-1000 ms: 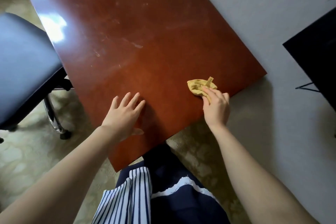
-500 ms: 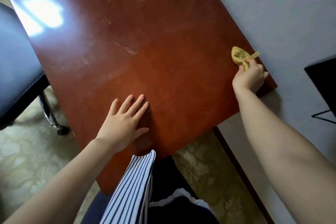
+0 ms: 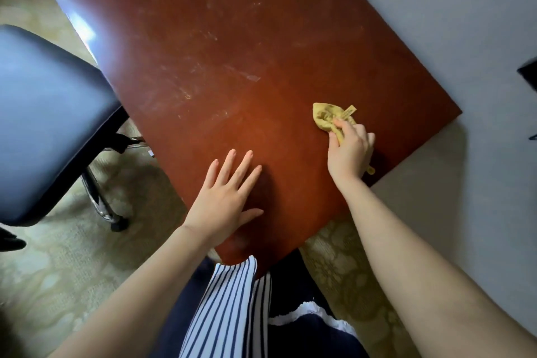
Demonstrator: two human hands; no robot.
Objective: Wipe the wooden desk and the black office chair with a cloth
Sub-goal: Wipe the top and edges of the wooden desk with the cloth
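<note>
My right hand (image 3: 350, 151), closed on the yellow cloth (image 3: 331, 119), has drawn back from the table's (image 3: 232, 38) far-right edge toward its middle; my left hand (image 3: 225, 197) stays flat, fingers spread, the black chair (image 3: 49, 125) beside the table's left edge

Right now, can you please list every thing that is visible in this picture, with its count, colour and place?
wooden desk: one, reddish brown, centre, scuffed top
cloth: one, yellow, crumpled on the desk near its right corner
office chair: one, black seat, left of the desk
carpet: one, beige patterned, floor below
wall: one, grey, right of the desk
dark object: one, black, far right edge, cut off
clothing: striped white and navy, bottom centre
left hand: flat on the desk
right hand: pressing the cloth
</note>
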